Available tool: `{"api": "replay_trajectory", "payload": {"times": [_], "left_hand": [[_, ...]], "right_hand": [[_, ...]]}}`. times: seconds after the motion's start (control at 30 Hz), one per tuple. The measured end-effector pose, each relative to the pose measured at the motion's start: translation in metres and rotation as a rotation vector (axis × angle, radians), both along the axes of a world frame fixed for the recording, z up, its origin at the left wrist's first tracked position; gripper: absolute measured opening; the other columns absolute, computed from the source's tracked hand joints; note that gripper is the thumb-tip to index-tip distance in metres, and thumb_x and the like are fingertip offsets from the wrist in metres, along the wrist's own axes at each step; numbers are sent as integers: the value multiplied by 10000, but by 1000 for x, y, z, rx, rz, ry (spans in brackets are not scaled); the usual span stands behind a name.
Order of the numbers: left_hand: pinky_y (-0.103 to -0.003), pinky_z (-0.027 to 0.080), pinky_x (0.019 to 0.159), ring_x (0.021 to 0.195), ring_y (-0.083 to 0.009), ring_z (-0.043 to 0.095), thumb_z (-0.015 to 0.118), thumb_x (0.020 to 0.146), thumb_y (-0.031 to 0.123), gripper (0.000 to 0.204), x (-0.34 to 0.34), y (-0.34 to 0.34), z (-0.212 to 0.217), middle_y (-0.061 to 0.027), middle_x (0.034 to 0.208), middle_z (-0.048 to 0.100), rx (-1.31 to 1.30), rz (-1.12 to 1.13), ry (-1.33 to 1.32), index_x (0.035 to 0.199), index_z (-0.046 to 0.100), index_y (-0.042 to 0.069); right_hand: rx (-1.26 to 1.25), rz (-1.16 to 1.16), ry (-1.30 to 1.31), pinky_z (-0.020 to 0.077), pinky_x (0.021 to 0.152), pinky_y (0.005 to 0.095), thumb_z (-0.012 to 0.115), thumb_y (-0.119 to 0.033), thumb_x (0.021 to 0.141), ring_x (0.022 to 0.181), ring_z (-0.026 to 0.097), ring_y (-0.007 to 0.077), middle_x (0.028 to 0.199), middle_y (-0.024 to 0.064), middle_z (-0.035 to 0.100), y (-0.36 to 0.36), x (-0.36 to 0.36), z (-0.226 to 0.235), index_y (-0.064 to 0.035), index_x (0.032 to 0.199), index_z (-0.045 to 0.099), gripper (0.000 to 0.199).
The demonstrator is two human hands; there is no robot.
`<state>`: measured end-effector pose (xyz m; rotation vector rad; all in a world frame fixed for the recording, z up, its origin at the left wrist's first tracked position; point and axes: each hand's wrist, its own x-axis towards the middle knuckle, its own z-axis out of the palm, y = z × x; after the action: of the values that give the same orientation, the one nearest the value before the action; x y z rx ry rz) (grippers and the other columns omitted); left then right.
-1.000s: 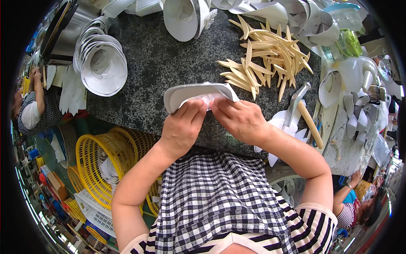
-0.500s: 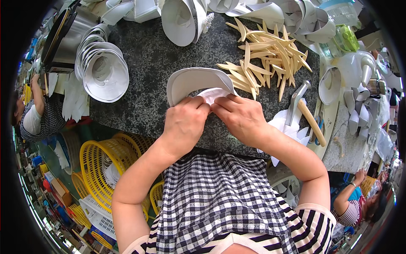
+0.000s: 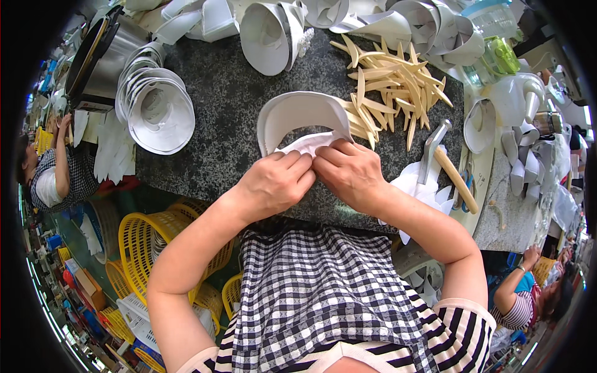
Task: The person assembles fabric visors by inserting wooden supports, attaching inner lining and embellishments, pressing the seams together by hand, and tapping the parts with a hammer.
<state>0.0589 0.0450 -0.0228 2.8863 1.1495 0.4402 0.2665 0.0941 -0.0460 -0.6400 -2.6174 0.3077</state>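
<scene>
Left hand (image 3: 280, 180) and right hand (image 3: 349, 171), fingers pinching near edge of curved white piece (image 3: 305, 107) (fingertips partly hidden), pale crescents (image 3: 404, 78) heaped beyond.

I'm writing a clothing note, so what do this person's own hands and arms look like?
The left hand and right hand are gloveless; wrists and forearms bare. The short black-and-cream striped sleeves end in plain cream cuffs.

Left hand (image 3: 278, 180) curled; right hand (image 3: 351, 173) curled just beside; forearms (image 3: 429, 221) angled inward.
</scene>
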Motion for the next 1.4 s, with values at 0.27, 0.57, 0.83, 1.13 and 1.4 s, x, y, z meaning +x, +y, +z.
{"api": "replay_trajectory", "payload": {"times": [0.27,0.57,0.83,1.13,1.4], "left_hand": [[-506,264,1225,1219,-213,583,608,803,91,47,-59,18,75,-57,1040,652,-112,-10,252,835,622,60],[-528,232,1224,1360,-246,497,603,833,148,420,-51,-40,31,-117,1289,625,-61,84,326,1238,645,42],[-519,328,1181,936,-229,649,621,790,82,198,-44,-45,17,-64,788,626,-98,102,135,938,708,-18],[-542,285,1186,1427,-372,395,707,804,1,113,-80,-27,30,-139,1438,506,-259,485,-253,905,690,50],[-462,419,1125,1423,-427,401,615,831,-91,109,-110,14,45,-173,1426,531,-409,287,-217,900,617,-8]], "right_hand": [[-437,16,441,548,819,395,767,-92,800,995,650,302,1122,127,636,-34,-38,3,-45,1156,643,380],[-102,-8,15,444,1067,429,736,-149,803,1245,554,279,1297,94,615,-25,-14,-13,-44,1263,630,484],[-42,44,-72,297,1183,449,662,-307,943,1350,513,196,1419,-5,599,8,-14,-23,-176,1387,586,470],[-73,53,-37,433,1028,413,678,-227,915,1120,602,240,1225,76,680,8,-15,0,-61,1133,684,274],[-308,-173,342,507,784,382,736,-77,838,888,599,267,1000,113,600,27,-36,3,-23,967,637,172]]}}
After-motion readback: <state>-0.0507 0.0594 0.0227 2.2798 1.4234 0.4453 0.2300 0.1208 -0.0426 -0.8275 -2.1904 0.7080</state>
